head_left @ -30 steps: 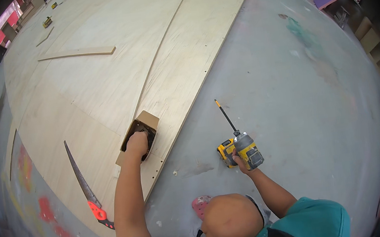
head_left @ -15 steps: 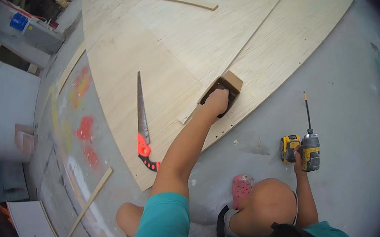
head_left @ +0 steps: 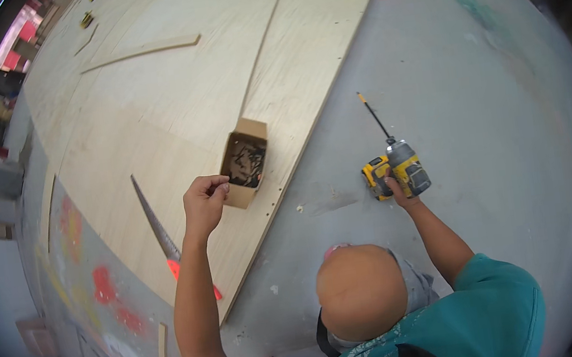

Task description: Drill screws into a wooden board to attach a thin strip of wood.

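My left hand is raised beside an open cardboard box, thumb and fingertips pinched together. Whatever lies between them is too small to make out. Dark screws fill the bottom of the box, which sits on a plywood panel. In my right hand is a yellow and black cordless drill driver, held over the grey floor with its long bit pointing away from me. A handsaw with a red handle lies on the plywood, partly hidden behind my left forearm.
A thin wooden strip lies across the panel farther off. More strips rest on the paint-stained floor to the left. Small holes or screw heads line the panel's near edge. My bent knee is close below.
My left hand has come out of the box and moved back, fingers pinched. The view has turned, so the panel and box appear farther left. The driver stays in my right hand.
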{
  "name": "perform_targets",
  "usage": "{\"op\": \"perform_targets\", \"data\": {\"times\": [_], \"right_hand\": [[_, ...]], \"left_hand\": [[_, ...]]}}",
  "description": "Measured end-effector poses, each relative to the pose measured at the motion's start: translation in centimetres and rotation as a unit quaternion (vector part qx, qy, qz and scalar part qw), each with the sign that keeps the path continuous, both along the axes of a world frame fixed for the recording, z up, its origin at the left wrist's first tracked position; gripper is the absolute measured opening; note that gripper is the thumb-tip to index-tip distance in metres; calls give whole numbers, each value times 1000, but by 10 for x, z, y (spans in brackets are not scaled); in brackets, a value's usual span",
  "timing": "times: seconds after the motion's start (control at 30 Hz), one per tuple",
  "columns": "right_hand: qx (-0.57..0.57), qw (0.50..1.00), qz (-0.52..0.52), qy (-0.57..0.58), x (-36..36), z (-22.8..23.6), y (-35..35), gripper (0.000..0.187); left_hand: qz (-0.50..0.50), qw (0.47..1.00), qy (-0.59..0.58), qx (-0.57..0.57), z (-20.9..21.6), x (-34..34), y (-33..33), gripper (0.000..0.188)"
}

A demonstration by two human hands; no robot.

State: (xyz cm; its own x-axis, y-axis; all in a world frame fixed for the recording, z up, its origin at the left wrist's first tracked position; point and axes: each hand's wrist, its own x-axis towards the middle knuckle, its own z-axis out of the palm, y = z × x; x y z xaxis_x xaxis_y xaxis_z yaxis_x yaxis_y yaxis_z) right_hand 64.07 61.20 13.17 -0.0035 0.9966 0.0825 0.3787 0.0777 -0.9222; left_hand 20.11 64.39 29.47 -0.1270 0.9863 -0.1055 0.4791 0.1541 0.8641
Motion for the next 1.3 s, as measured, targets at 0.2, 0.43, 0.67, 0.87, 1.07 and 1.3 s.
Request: {"op": "perform_targets", "data": {"times": [0.2, 0.43, 0.67, 0.87, 1.07, 1.3], "right_hand": [[-13, 997, 70, 15, -5, -21, 9, 22], [-2, 946, 324, 24, -67, -14, 8, 15], [-5, 964, 262, -51, -55, -73, -26, 16], [-244, 955, 91, 144, -75, 107, -181, 31], [-325, 873, 364, 10, -247, 269, -356, 25], [-211, 675, 685, -175, -357, 206, -394, 29]], "left_hand": [[-31, 925, 374, -61, -75, 24, 19, 27], [205, 881, 374, -206, -73, -5, -153, 17], [178, 967, 154, -101, -18, -31, -160, 16], [-28, 989, 138, -51, 30, -64, -271, 18], [231, 958, -106, -134, 35, -136, -567, 15], [459, 836, -298, 27, 22, -144, -774, 19]]}}
